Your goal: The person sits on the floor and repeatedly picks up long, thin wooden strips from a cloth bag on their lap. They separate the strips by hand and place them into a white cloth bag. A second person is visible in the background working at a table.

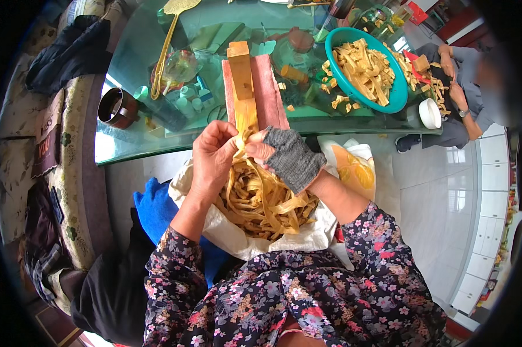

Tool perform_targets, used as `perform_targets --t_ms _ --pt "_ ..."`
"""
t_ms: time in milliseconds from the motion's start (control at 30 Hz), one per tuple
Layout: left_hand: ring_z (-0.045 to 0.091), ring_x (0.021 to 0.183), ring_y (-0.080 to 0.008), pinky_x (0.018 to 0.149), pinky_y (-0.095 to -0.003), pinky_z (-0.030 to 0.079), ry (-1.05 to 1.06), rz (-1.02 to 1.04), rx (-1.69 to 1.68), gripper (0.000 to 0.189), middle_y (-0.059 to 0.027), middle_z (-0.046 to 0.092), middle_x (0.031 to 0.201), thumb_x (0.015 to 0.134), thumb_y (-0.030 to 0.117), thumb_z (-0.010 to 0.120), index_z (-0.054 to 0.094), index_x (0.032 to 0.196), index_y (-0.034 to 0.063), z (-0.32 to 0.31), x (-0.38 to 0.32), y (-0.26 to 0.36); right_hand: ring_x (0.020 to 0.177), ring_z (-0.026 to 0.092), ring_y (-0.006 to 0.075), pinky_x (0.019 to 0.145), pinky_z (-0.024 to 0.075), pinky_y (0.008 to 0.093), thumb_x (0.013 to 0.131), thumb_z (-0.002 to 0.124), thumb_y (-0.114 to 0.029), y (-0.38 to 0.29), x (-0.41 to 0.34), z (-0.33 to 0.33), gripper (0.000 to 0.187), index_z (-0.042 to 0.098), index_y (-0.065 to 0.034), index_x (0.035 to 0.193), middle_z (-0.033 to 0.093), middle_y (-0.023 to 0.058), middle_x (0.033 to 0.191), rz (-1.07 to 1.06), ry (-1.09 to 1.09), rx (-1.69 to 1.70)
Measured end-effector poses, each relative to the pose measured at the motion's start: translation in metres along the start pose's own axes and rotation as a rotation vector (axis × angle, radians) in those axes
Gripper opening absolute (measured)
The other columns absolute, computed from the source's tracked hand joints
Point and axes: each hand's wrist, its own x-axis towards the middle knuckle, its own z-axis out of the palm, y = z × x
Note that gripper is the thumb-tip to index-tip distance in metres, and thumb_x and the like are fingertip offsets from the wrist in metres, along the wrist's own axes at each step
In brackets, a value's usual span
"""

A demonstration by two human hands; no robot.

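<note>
My left hand [215, 156] and my right hand [287, 156], the right in a grey knitted fingerless glove, meet at the glass table's near edge. Between their fingertips they pinch a folded or looped part of a flat yellow-brown strip [245, 113]. Farther up, this strip runs under or against a wooden block [240, 73] lying on a pink towel [269, 93]. Just below my hands, an open white sack [243, 245] holds a heap of similar long strips [261, 199]. My fingers partly hide the looped part.
On the glass table [330, 126] stand a teal basin [402, 93] of short yellow-brown pieces, a white cup [430, 113] and a dark mug [117, 108]. A gold fly swatter [167, 47] lies at left. Another person's hands [454, 82] are near loose pieces at right.
</note>
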Motion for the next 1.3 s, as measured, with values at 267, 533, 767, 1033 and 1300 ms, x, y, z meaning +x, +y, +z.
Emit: perform_targets --t_ms 267,533,767,1033,1300 --pt "0.061 0.071 -0.0102 0.067 -0.0213 0.048 0.01 -0.082 -0.086 0.006 -0.0038 0.064 0.078 0.088 0.004 0.059 0.058 0.086 -0.0013 0.03 -0.007 0.024 0.051 0.048 0.0057 0.046 0.0396 0.0188 0.092 0.055 -0.038 0.02 0.013 -0.01 0.034 0.057 -0.0041 0.093 0.053 0.0008 0.067 0.021 0.144 0.184" --pt "0.06 0.067 -0.0075 0.063 -0.0203 0.048 -0.091 -0.194 0.039 0.005 -0.0021 0.062 0.074 0.085 0.002 0.062 0.059 0.085 -0.0017 0.01 -0.026 0.038 0.042 0.038 0.0068 0.039 0.0313 0.0204 0.089 0.052 -0.051 0.039 0.015 -0.037 0.046 0.055 -0.0075 0.077 0.044 -0.0023 0.057 0.073 0.266 0.404" --pt "0.065 0.077 -0.0215 0.067 -0.0295 0.052 0.034 0.415 0.987 0.03 -0.0103 0.063 0.097 0.076 0.004 0.07 0.059 0.103 0.0017 0.008 -0.016 0.047 0.052 0.046 0.0072 0.046 0.0385 0.0233 0.082 0.069 -0.033 0.029 0.009 -0.02 0.029 0.058 -0.006 0.079 0.048 -0.0015 0.059 -0.023 0.184 0.111" --pt "0.058 0.088 -0.0301 0.076 -0.0399 0.049 -0.179 0.343 1.232 0.032 -0.0101 0.055 0.095 0.075 0.002 0.057 0.054 0.106 0.0056 0.011 -0.018 0.023 0.084 0.062 0.0247 0.074 0.0483 0.0333 0.085 0.061 -0.028 0.031 -0.001 -0.006 0.032 0.06 0.0 0.101 0.064 0.0147 0.088 0.127 -0.03 -0.123" --pt "0.056 0.077 -0.022 0.066 -0.033 0.045 -0.156 0.621 1.283 0.023 -0.0024 0.055 0.084 0.068 0.011 0.06 0.055 0.09 0.0112 -0.028 0.012 -0.009 0.078 0.057 0.0339 0.07 0.0461 0.0388 0.083 0.057 -0.018 0.001 -0.014 0.007 0.02 0.056 0.0018 0.086 0.058 0.0193 0.081 -0.208 0.019 -0.299"
